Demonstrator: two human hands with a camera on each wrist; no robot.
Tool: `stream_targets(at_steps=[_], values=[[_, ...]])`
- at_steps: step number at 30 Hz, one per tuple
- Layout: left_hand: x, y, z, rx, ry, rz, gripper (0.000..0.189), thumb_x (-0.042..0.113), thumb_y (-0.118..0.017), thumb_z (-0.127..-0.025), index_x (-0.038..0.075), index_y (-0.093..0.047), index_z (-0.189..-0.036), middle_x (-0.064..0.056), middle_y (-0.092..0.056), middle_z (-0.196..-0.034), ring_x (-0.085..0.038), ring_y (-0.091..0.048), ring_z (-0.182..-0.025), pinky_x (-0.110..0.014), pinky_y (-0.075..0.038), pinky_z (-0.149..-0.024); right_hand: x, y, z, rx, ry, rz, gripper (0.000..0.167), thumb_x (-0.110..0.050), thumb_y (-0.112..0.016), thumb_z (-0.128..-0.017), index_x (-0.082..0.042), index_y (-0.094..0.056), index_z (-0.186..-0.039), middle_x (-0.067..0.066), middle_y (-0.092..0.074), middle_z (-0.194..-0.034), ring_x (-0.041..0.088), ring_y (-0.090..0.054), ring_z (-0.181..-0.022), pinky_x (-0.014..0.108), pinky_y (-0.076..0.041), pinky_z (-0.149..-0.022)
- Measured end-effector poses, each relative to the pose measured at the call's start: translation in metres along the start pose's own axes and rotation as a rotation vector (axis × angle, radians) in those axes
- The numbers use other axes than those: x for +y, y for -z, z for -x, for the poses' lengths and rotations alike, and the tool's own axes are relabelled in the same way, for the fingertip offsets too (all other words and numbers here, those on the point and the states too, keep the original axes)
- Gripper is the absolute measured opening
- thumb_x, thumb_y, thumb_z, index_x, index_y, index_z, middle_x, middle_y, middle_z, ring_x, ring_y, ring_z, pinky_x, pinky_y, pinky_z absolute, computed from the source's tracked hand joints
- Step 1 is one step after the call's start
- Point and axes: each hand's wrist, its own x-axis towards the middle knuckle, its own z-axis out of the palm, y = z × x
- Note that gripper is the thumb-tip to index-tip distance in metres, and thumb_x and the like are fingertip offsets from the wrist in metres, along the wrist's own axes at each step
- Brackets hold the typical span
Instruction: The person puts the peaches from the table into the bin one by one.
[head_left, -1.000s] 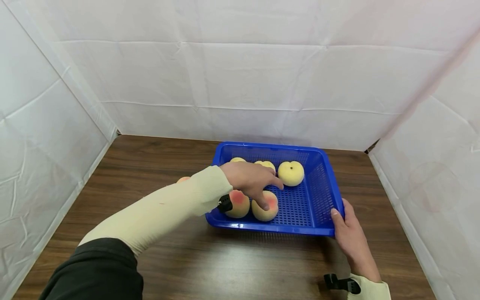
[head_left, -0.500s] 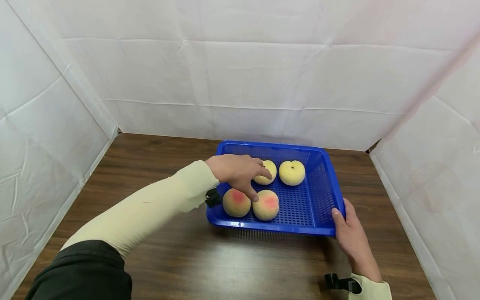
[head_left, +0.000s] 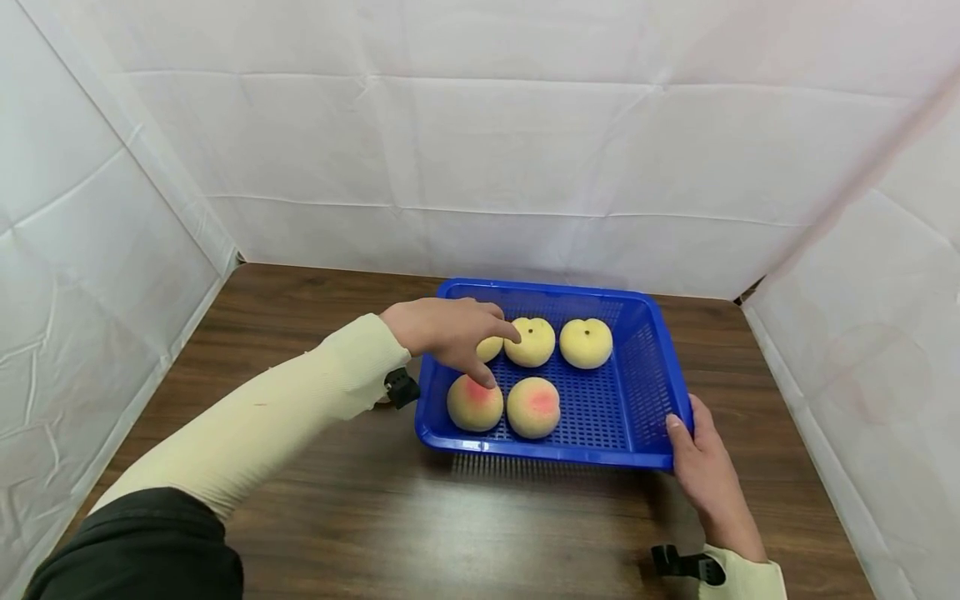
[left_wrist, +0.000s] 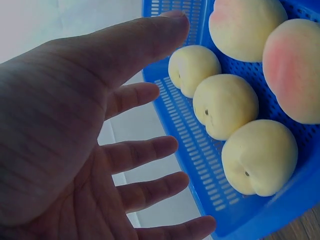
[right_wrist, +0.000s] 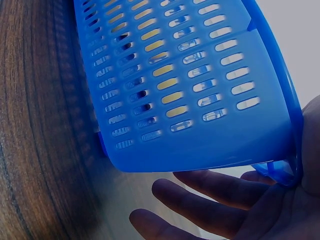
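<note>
Several peaches lie in a blue plastic basket (head_left: 641, 383). Two blushed ones, a left front peach (head_left: 475, 403) and a right front peach (head_left: 533, 407), sit near its front wall. Along the back are a right peach (head_left: 586, 343), a middle peach (head_left: 530, 342) and a left peach (left_wrist: 194, 70), the last partly covered by my left hand in the head view. My left hand (head_left: 453, 333) hovers over the basket's left side, fingers spread and holding nothing. At the front right corner my right hand (head_left: 705, 475) grips the rim, thumb on top; its fingers (right_wrist: 200, 200) show outside the wall.
The basket stands on a dark wooden table (head_left: 322, 500). White sheeting (head_left: 480, 150) walls in the back and both sides. Beneath my left wrist a small pale edge shows on the table, mostly hidden by the sleeve.
My left hand has drawn back leftward from above the right front peach, uncovering the peaches in the middle. My right hand and the basket have stayed in place.
</note>
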Motion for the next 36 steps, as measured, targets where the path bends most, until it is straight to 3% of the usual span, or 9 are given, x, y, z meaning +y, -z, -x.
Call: stream_targets(at_steps=[22,36], values=[[-0.039,-0.008,0.042,0.08,0.075,0.097,0.073,0.05,-0.073,-0.095,0.025,-0.046,-0.158,-0.006,-0.038,-0.167,-0.03,-0.038,-0.155,-0.053,-0.042,-0.12,0.0,0.001,0.001,0.002,-0.036,0.011,0.067,-0.039,-0.024,-0.114,-0.016,0.007,-0.168,0.028,-0.018,-0.17,0.049,-0.035,-0.147,0.073,-0.028,-0.118],[-0.076,-0.029,0.069,0.143,0.127,0.198,0.073,0.044,-0.075,-0.094,0.02,-0.047,-0.157,-0.012,-0.041,-0.164,-0.035,-0.045,-0.15,-0.057,-0.042,-0.118,-0.001,0.0,0.001,0.003,-0.023,0.006,0.065,-0.038,-0.023,-0.114,-0.016,0.005,-0.168,0.027,-0.019,-0.17,0.048,-0.035,-0.147,0.074,-0.029,-0.118]])
